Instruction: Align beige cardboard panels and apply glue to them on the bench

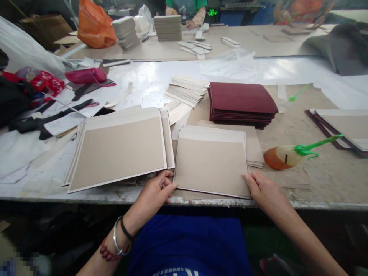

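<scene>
Along a cluttered worktable [149,82], left hand [156,188] and right hand [264,188] pinch a beige panel [211,165] near its lower corners.

A white table [146,90] stretches out ahead of both hands. Directly on it, left of the left hand [158,188], sits a pile of panels [120,147], with dark scraps [61,114] farther left and beyond. A brown sheet [304,122] covers the part beyond the right hand [263,188], bearing a maroon stack [241,99] farther off and a bottle [280,158] near that hand, just to its right.
</scene>
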The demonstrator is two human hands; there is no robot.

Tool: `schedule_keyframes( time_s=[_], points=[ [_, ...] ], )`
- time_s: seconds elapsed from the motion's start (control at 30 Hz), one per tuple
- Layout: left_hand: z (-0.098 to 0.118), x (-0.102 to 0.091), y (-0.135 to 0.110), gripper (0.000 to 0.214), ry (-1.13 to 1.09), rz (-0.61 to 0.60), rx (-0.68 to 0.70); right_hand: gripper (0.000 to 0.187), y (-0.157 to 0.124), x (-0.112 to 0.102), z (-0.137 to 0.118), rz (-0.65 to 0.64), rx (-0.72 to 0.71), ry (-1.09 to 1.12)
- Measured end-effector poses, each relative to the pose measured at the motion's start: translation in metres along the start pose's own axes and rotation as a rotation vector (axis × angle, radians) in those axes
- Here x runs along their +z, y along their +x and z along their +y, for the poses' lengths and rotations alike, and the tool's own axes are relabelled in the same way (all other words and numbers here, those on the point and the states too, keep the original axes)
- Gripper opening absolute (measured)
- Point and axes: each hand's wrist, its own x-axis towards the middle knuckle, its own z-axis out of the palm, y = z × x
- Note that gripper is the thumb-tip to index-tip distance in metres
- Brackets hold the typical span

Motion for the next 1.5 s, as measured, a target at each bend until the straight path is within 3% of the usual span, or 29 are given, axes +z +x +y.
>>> schedule_keyframes(
  time_s=[0.17,0.6,0.8,1.17,1.5],
  points=[
    [-0.0039,-0.0046,0.0013,0.033,0.001,-0.062,0.012,0.026,0.0005,0.0003,0.0011,0.007,-0.005,0.001],
    [-0.0076,0.0012,0.0008,0.027,0.229,0.072,0.112,0.024,-0.0001,-0.0007,0.0005,-0.003,-0.025,-0.019],
    [-0.0085,-0.0014,0.002,0.031,0.248,0.019,0.122,0.025,-0.0002,0.0011,0.003,-0.004,-0.035,0.013],
    [-0.0027,0.0027,0.0018,0.029,0.427,0.112,0.181,0.023,0.0002,-0.0009,0.0,-0.024,-0.005,0.048],
    [-0.0018,0.0034,0.0018,0.027,0.503,0.107,0.186,0.024,0.0001,0.002,0.0037,0.008,-0.043,0.039]
  ],
)
